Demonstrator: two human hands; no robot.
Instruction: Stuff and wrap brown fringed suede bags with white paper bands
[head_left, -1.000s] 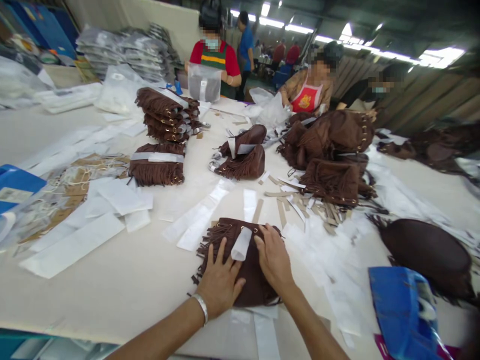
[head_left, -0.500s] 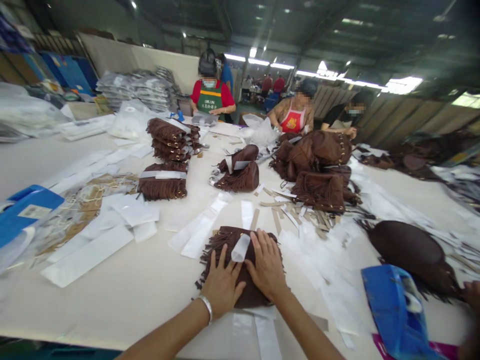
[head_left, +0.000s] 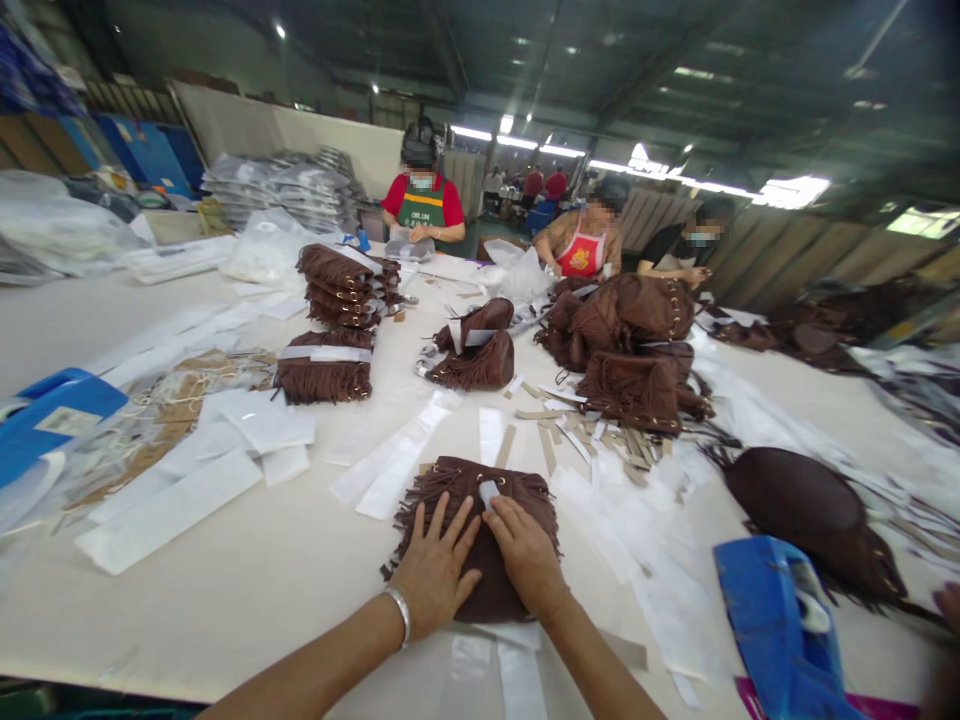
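Note:
A dark brown fringed bag lies flat on the table in front of me, its gold eyelets along the far edge. My left hand rests on its left half, fingers spread and holding nothing. On the right half lies my right hand, its fingers stretched out close together. Those fingertips touch a short white strip near the middle of the bag's far edge. Whether the strip is fixed to the bag cannot be made out. White sheets stick out from under the bag's near edge.
Brown fringed bags with white bands stand stacked at back left; more bags are piled at back right. Blue tape dispensers sit either side. Paper strips litter the table. Several co-workers stand across it.
My right hand has drawn back toward me and its fingers have come closer together. The white strip, a raised loop before, now looks smaller and flatter under my fingertips. My left hand stays spread.

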